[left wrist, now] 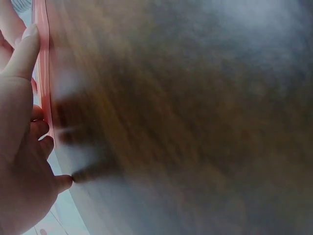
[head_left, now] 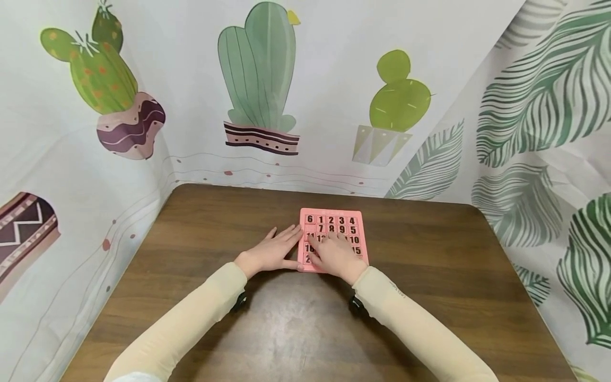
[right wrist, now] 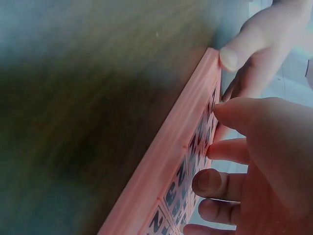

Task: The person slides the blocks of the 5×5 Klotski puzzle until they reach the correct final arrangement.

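A pink sliding number puzzle lies flat on the table, its black-numbered tiles facing up. Just below the 6 tile, in the left column, there is a gap without a number. My left hand rests along the puzzle's left side, fingers straight and thumb at its near left corner. Over the lower tiles is my right hand, its index fingertip at the 11 tile and its other fingers loosely spread. Several tiles are hidden under that hand. In the right wrist view, fingertips hover close to the numbered face.
The brown wooden table extends around the puzzle on all sides. Behind it hangs a white cloth printed with cacti, and leaf-patterned cloth borders the right side. Dark wrist straps show under the sleeves.
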{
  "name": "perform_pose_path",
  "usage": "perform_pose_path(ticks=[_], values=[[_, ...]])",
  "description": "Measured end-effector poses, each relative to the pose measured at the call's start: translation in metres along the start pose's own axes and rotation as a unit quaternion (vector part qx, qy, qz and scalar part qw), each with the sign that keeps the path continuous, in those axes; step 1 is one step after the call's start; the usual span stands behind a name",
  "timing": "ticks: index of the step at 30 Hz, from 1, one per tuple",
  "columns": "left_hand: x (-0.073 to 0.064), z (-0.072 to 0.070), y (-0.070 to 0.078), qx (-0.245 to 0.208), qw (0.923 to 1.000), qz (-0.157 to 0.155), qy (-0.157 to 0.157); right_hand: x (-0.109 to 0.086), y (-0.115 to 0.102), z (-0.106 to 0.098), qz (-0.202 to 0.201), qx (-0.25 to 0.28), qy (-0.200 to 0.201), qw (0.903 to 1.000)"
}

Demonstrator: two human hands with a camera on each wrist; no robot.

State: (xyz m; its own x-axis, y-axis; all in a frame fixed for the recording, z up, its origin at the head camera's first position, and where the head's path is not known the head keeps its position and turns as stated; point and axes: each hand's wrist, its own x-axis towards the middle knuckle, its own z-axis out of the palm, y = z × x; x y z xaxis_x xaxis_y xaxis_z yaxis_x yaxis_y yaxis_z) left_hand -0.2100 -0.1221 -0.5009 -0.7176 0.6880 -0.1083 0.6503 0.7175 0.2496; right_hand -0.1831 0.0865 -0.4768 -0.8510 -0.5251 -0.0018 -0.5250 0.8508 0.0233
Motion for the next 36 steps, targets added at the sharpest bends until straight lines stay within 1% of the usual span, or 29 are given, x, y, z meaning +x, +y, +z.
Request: perform_pose_path(ticks=[6,9,11,14,17,23,26,28,32,36], values=[[0.000,0.001,0.000,0.001,1.0000,-0.003,-0.002,-0.006,0.000,-0.004,-0.026,0.025,0.013,0.9993],[0.000,-0.001,0.000,0.000,1.0000,-0.002,-0.003,-0.002,0.004,-0.011,-0.042,0.032,0.015,0.9985],[0.000,-0.002,0.000,-0.001,1.0000,-0.003,-0.005,0.004,0.009,-0.014,-0.045,0.035,0.009,0.9984],[0.000,-0.001,-0.001,0.001,1.0000,-0.003,-0.004,0.014,0.016,-0.015,-0.031,0.044,-0.009,0.9985],[0.000,0.000,-0.001,0.000,1.0000,-0.004,-0.003,0.025,0.023,-0.011,-0.006,0.046,-0.032,0.9984],[-0.001,0.001,0.002,-0.002,1.0000,-0.006,-0.007,0.038,0.029,-0.008,0.029,0.058,-0.052,0.9965],[-0.002,0.001,0.003,-0.005,0.9999,-0.005,-0.008,0.040,0.030,-0.007,0.036,0.059,-0.054,0.9961],[-0.002,0.001,0.003,-0.006,1.0000,-0.003,-0.007,0.040,0.030,-0.005,0.038,0.047,-0.058,0.9965],[-0.002,0.002,0.002,-0.008,1.0000,-0.002,-0.003,0.037,0.028,-0.002,0.036,0.032,-0.064,0.9968],[-0.002,0.000,0.002,-0.010,0.9999,-0.004,-0.002,0.033,0.024,-0.002,0.034,0.024,-0.059,0.9974]])
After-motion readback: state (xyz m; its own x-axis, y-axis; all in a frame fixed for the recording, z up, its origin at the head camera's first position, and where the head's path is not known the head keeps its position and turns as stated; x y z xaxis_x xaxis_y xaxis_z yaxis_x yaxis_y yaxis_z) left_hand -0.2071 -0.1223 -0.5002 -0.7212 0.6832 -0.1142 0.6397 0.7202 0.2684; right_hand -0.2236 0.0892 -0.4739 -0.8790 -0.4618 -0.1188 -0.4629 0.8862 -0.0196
